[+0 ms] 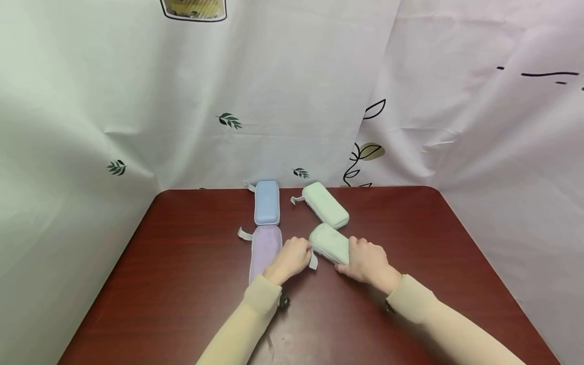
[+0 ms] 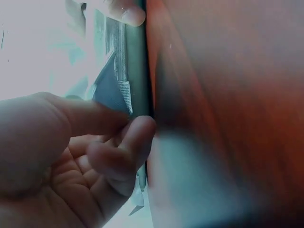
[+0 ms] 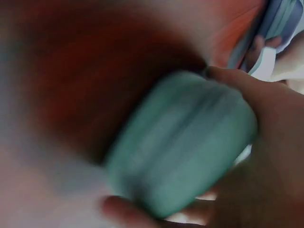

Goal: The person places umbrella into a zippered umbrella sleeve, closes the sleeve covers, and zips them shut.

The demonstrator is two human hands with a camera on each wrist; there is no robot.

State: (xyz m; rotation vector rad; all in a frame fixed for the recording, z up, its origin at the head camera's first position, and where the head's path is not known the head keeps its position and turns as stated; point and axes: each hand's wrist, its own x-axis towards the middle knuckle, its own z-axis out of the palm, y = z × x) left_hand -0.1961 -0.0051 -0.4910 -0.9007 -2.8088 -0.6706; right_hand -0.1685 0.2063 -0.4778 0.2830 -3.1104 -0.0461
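Observation:
A pale green zippered case [image 1: 329,243] lies slantwise on the table in the head view. My right hand [image 1: 367,261] grips its right end, thumb on the near side. In the right wrist view, the zipper seam runs along the blurred case [image 3: 183,142]. At the other end, my left hand [image 1: 292,256] pinches at the zipper edge with thumb and forefinger; whatever lies between the fingertips is hidden. A small grey loop strap [image 2: 111,85] stands out just beyond these fingertips in the left wrist view.
Beyond the held case lies a second pale green case [image 1: 326,204]. A blue case [image 1: 266,203] is at the back, with a purple case [image 1: 265,248] in front of it, partly covered by my left arm. Whitish printed cloth [image 1: 283,91] hangs around the brown table [image 1: 182,284].

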